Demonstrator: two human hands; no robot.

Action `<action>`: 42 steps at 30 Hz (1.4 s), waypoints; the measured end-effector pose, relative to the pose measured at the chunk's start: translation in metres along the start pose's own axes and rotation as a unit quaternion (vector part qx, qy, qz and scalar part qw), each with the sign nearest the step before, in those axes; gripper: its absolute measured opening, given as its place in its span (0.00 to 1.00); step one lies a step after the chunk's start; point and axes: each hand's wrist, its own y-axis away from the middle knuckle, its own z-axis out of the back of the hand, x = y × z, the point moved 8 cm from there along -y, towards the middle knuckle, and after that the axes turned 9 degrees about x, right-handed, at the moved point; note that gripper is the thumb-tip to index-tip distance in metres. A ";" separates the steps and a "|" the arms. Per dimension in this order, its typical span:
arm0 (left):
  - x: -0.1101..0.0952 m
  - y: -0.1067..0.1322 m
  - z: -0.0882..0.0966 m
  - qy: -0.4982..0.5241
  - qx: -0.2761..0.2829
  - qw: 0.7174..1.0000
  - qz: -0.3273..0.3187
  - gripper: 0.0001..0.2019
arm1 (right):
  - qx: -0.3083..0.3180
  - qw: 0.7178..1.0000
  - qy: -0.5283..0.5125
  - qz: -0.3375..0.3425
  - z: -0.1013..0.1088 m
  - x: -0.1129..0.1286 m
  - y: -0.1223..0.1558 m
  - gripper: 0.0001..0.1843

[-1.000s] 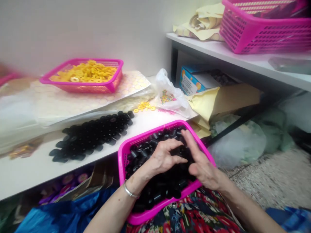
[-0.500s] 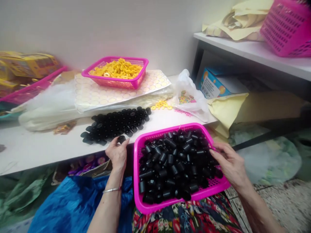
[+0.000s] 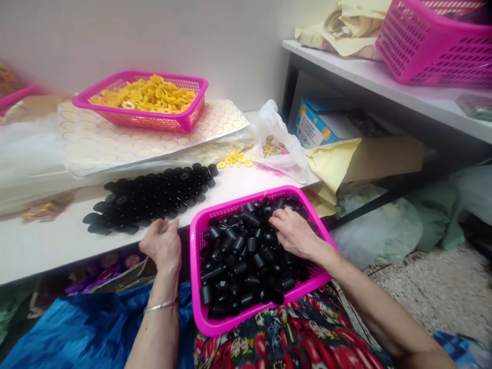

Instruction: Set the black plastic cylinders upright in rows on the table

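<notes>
A pink basket [image 3: 194, 277] full of small black plastic cylinders [image 3: 251, 245] rests on my lap. My right hand [image 3: 294, 233] is over its right half, fingers curled down among the cylinders; whatever the tips grip is hidden. At the table's front edge, my left hand [image 3: 163, 243] has thumb and fingers bent together, close to a cluster of black cylinders [image 3: 154, 192] standing side by side. What is between those fingers cannot be seen.
Behind the cluster, a pink basket of yellow rings [image 3: 144, 95] sits on a sheet with printed circles [image 3: 100, 148]. Some loose yellow rings [image 3: 235, 159] and a white plastic bag [image 3: 284, 148] lie to the right. A shelf [image 3: 346, 74] holds another pink basket [image 3: 430, 48].
My right hand has left the basket's right rim and reached in among the cylinders. The black cylinder in my left fingers no longer shows. The view has turned to the right.
</notes>
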 end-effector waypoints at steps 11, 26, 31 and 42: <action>-0.159 0.128 -0.111 -0.204 0.491 0.705 -0.470 0.16 | -0.158 0.779 -0.593 -0.125 -0.015 -0.051 0.041 0.18; -0.117 0.098 -0.131 0.030 0.581 0.808 -0.093 0.13 | -0.076 0.469 -0.875 -0.091 -0.040 -0.042 0.028 0.17; -0.129 0.112 -0.129 0.065 0.611 0.787 -0.050 0.14 | -0.052 0.460 -0.883 -0.082 -0.036 -0.033 0.020 0.14; -0.149 0.128 -0.128 0.012 0.599 0.791 -0.129 0.12 | -0.100 0.806 -0.580 -0.054 -0.013 -0.036 0.030 0.23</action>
